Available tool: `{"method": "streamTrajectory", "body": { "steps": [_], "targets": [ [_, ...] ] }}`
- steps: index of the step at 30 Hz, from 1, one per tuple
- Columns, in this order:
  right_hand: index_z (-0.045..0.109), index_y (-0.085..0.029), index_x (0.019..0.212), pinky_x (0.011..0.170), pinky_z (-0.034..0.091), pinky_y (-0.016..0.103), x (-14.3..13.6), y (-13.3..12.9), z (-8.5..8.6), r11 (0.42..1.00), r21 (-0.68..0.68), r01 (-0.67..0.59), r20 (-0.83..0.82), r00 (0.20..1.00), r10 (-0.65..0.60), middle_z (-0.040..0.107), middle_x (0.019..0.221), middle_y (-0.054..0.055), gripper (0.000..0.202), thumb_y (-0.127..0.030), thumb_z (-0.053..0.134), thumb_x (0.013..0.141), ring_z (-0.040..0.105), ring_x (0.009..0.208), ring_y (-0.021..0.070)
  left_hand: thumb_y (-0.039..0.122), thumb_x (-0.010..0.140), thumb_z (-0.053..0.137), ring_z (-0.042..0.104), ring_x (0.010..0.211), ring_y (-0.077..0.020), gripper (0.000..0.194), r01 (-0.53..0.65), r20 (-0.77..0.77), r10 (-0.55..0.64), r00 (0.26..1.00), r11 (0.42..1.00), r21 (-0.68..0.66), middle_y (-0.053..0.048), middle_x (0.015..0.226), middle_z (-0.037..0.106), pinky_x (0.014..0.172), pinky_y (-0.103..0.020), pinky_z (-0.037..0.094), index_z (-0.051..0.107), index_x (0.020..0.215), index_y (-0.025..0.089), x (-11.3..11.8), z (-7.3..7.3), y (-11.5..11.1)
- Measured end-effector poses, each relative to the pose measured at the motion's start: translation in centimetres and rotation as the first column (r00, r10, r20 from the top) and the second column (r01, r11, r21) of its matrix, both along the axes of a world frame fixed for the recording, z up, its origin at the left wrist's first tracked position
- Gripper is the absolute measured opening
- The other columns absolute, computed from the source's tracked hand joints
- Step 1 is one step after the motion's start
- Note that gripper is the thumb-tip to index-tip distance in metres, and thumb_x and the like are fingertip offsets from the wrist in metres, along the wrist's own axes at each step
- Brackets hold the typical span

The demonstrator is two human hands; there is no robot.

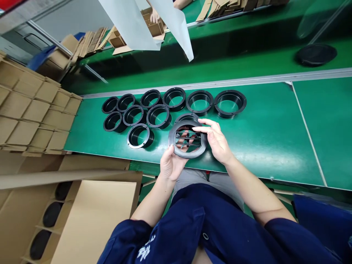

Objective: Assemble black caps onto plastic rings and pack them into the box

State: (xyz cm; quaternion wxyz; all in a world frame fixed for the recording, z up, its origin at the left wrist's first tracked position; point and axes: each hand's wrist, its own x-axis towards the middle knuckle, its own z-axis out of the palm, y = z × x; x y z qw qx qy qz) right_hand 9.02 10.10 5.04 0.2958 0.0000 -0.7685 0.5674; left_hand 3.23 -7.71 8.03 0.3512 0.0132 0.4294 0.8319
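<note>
My left hand (171, 165) grips the lower left rim of a round black air vent (188, 138), with its thumb on the front and some fingers showing through the slats from behind. The vent is held tilted above the green table. My right hand (218, 143) has its fingers stretched out, the fingertips at the vent's upper right edge. Just behind the vent stands a black flanged ring (187, 116), partly hidden by it. Several more such rings stand in rows to the left and behind, the nearest one (139, 136) to the left of my hands.
The green table (264, 139) runs across, with a metal rail (247, 80) along its back. Stacked cardboard dividers (33, 106) stand left. An open carton (99, 216) below holds black round parts. White sheets (134, 25) hang ahead; beyond them shows another person's hand (155, 16).
</note>
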Motion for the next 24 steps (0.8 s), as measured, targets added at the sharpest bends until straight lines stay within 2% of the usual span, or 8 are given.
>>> {"method": "streamTrajectory", "body": {
  "steps": [9, 15, 18, 21, 24],
  "targets": [
    [0.068, -0.031, 0.136, 0.12, 0.033, 0.051, 0.2, 0.0, 0.0, 1.0, -0.022, -0.019, -0.033, 0.999, 0.018, 0.053, 0.145, 0.005, 0.058, -0.063, 0.027, 0.11, 0.045, 0.137, 0.03, 0.044, 0.084, 0.08, 0.042, 0.144, -0.0395, 0.051, -0.026, -0.005, 0.026, 1.0, 0.999, 0.02, -0.009, 0.153, 0.05, 0.117, -0.062, 0.04, 0.065, 0.128, 0.024, 0.5, 0.6, -0.6],
    [0.066, -0.031, 0.138, 0.12, 0.034, 0.052, 0.2, -0.1, -0.2, 0.999, -0.024, -0.044, -0.041, 0.998, 0.043, 0.052, 0.146, 0.005, 0.056, -0.061, 0.028, 0.111, 0.046, 0.136, 0.0305, 0.044, 0.082, 0.08, 0.041, 0.145, -0.0393, 0.058, -0.048, -0.034, 0.048, 0.998, 0.999, -0.016, -0.008, 0.153, 0.049, 0.117, -0.064, 0.039, 0.059, 0.133, 0.028, 0.6, 0.8, -0.9],
    [0.06, -0.031, 0.145, 0.12, 0.034, 0.054, 0.3, -0.1, -0.3, 0.998, -0.023, -0.062, -0.041, 0.997, 0.061, 0.05, 0.148, 0.006, 0.056, -0.062, 0.028, 0.11, 0.044, 0.137, 0.0311, 0.042, 0.081, 0.08, 0.04, 0.146, -0.0388, 0.062, -0.051, -0.055, 0.051, 0.997, 0.999, -0.006, -0.007, 0.154, 0.049, 0.118, -0.063, 0.038, 0.056, 0.137, 0.03, 0.7, 0.7, -1.0],
    [0.058, -0.035, 0.147, 0.121, 0.033, 0.056, 0.3, -0.2, -0.4, 0.991, 0.078, -0.11, -0.061, 0.991, 0.115, 0.043, 0.154, 0.004, 0.054, -0.061, 0.03, 0.11, 0.039, 0.141, 0.0322, 0.039, 0.083, 0.077, 0.038, 0.147, -0.0376, 0.064, -0.061, -0.066, 0.061, 0.996, 0.998, 0.003, -0.008, 0.152, 0.051, 0.119, -0.062, 0.037, 0.054, 0.141, 0.03, 0.7, 0.4, -1.3],
    [0.068, -0.04, 0.135, 0.123, 0.029, 0.059, 0.1, -0.2, -0.3, 0.957, 0.257, -0.135, -0.097, 0.982, 0.164, 0.04, 0.157, -0.001, 0.046, -0.061, 0.037, 0.109, 0.033, 0.144, 0.0341, 0.036, 0.082, 0.076, 0.038, 0.147, -0.0367, 0.068, -0.096, -0.038, 0.096, 0.995, 0.995, -0.016, -0.009, 0.149, 0.055, 0.118, -0.06, 0.038, 0.051, 0.145, 0.029, 0.7, 0.2, -1.6]
  ]
}}
